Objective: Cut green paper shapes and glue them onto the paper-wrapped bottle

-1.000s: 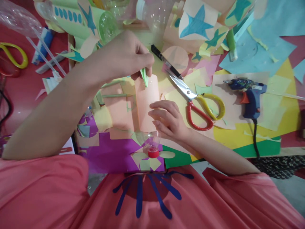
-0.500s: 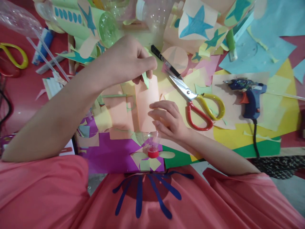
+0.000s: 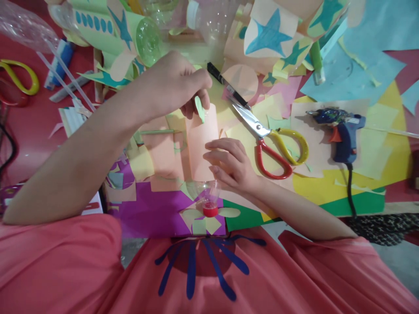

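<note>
A clear plastic bottle wrapped in peach paper (image 3: 200, 148) lies in front of me, its red cap (image 3: 210, 209) toward my body. My left hand (image 3: 193, 89) is over the wrapped bottle's far end, fingers curled in against a small light-green paper piece (image 3: 199, 110). Where exactly the fingertips meet that piece is partly hidden. Against the bottle's right side rests my right hand (image 3: 232, 163), its fingers stretched and a little apart. Scissors (image 3: 262, 131) with red and yellow handles lie to its right, beside a black pen (image 3: 229, 86).
At the right, a blue glue gun (image 3: 345, 131) lies on paper, its black cable running toward me. A decorated green bottle (image 3: 114, 37), clear bottles and blue-star paper cutouts (image 3: 270, 32) crowd the far side. A pencil (image 3: 160, 131) and paper scraps lie left.
My left hand's fingers have shifted slightly, and more of the green paper piece shows below them. My right hand and the wrapped bottle stay put.
</note>
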Demonstrator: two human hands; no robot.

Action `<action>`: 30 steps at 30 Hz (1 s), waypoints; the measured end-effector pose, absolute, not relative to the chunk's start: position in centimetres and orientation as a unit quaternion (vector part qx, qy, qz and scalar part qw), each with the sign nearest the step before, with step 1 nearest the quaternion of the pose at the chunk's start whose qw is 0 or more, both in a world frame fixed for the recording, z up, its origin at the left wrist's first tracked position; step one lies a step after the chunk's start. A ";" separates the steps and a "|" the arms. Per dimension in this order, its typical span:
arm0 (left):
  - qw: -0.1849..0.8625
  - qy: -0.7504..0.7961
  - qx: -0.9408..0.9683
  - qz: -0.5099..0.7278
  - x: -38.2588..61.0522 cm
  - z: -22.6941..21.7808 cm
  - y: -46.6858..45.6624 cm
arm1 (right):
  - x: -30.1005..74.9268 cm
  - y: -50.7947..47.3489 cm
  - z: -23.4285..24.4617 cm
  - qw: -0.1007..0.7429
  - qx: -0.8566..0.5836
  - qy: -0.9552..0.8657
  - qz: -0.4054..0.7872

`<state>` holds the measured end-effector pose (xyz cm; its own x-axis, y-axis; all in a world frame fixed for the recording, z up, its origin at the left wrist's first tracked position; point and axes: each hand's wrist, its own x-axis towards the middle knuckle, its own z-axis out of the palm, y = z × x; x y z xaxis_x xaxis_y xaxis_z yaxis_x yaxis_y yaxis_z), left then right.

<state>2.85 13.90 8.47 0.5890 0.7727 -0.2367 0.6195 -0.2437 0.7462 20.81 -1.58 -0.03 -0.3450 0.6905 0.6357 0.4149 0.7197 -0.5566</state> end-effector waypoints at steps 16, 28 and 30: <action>0.235 0.404 0.794 0.389 0.7 3.8 6.3 | 20.8 -1.5 -0.2 0.483 -0.358 -0.776 0.193; 0.023 0.369 0.822 0.433 0.3 0.3 5.7 | 20.8 -1.4 -0.7 0.480 -0.373 -0.765 0.215; 0.036 0.390 0.826 0.406 0.1 0.1 5.4 | 20.7 -1.4 -0.6 0.484 -0.375 -0.762 0.212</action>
